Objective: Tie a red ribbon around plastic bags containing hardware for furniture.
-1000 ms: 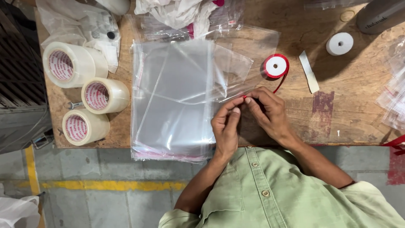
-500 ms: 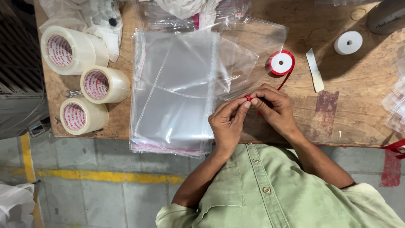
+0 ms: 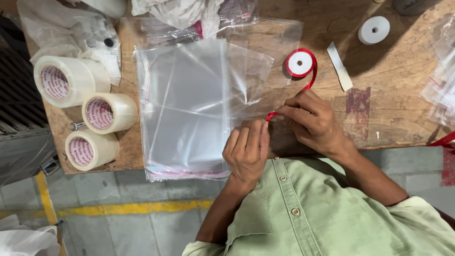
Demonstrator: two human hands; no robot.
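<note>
My left hand [image 3: 247,151] and my right hand [image 3: 310,119] meet at the near edge of a wooden table [image 3: 393,99]. Both pinch the free end of a thin red ribbon [image 3: 271,115], fingertips almost touching. The ribbon runs up and right to its red-and-white spool [image 3: 300,63], which lies flat on the table. Just left of my hands lies a stack of clear plastic bags [image 3: 189,109]; my left fingers rest at its right edge.
Three rolls of clear tape [image 3: 64,80] [image 3: 108,112] [image 3: 89,149] sit at the table's left end. A white spool [image 3: 374,30] and a white strip [image 3: 340,66] lie at the back right. More clear bags [image 3: 443,90] lie at the right edge, crumpled plastic [image 3: 175,12] at the back.
My hands stay together on the ribbon end, with the fingers shifting slightly. The view has moved a little, so the table sits lower in the frame.
</note>
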